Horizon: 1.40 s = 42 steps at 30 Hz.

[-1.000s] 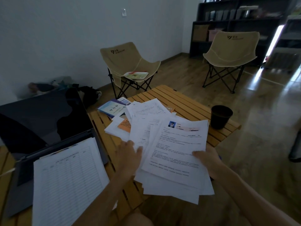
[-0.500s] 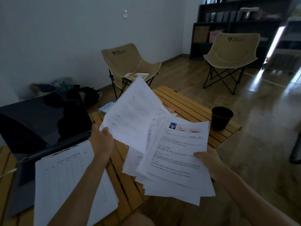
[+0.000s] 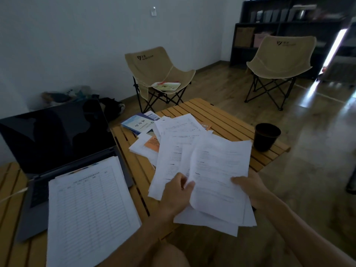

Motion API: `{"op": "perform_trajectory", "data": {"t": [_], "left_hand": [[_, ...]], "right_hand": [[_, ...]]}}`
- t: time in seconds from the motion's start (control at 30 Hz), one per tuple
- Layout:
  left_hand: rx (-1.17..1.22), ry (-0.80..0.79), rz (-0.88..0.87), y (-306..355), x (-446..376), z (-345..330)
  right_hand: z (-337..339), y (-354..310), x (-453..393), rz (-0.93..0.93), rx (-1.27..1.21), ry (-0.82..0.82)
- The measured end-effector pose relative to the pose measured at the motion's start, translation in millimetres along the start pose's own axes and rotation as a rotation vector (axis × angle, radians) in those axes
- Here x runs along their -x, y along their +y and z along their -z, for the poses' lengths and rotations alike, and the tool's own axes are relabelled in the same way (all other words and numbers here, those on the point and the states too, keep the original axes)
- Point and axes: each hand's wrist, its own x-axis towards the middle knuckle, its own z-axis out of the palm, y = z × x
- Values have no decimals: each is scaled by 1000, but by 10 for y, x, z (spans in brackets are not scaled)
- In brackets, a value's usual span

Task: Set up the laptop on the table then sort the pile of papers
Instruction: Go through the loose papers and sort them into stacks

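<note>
while laptop (image 3: 55, 135) stands open far left, left hand (image 3: 176, 195) pinches top sheet (image 3: 217, 176), right hand (image 3: 248, 186) grips stack (image 3: 215, 220); sorting mostly pending.

We could not read the print on the sheets (image 3: 217, 170), too small and dim. A ruled form (image 3: 86, 209) covered most of the laptop (image 3: 57, 135) keyboard and ran off the bottom edge. The right hand (image 3: 248, 187) fingers lay hidden beneath the sheets. Loose paper buried much of the surface (image 3: 221, 116). The bookshelf (image 3: 289, 22) contents blurred into shadow for us.
</note>
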Motion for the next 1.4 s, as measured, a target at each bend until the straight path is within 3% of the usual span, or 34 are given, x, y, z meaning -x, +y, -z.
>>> {"op": "perform_trajectory", "data": {"t": [0.13,0.23,0.43,0.57,0.63,0.7,0.77,0.83,0.87,0.93,1.0,1.17,1.3,1.4], "left_hand": [[-258,223,79,-262,-382,360],[-416,138,119,-459,-552,441],[-356,101,185,-489,-778,453],[-137,-8,231,-393,-889,510],[-140,-9,205,-304,-869,504],[-177,123,128,-192,-823,550],[-153,410,99,-68,-796,772],[26,632,167,-70,-901,1125],[159,661,216,-95,-972,1303],[354,606,261,-165,-1050,1509],[390,523,257,-163,-994,1452],[161,124,117,-26,-671,629],[46,43,-2,44,-467,-85],[36,-51,3,30,-485,-181]], "right_hand": [[46,5,-38,22,52,-3],[70,-15,-63,20,62,17],[86,-21,-77,3,82,-6],[100,-22,-80,2,98,-9],[97,-16,-82,-6,99,-16],[104,-19,-87,-13,78,-27],[106,-29,-73,-7,58,-36],[110,-29,-62,-1,45,-42],[110,-32,-49,-1,47,-46],[125,-26,-28,-6,57,-49],[122,-29,-19,-8,50,-54],[75,-92,-13,-45,-90,3],[78,-84,-43,-56,-104,-1],[72,-80,-31,-19,-21,-16]]}}
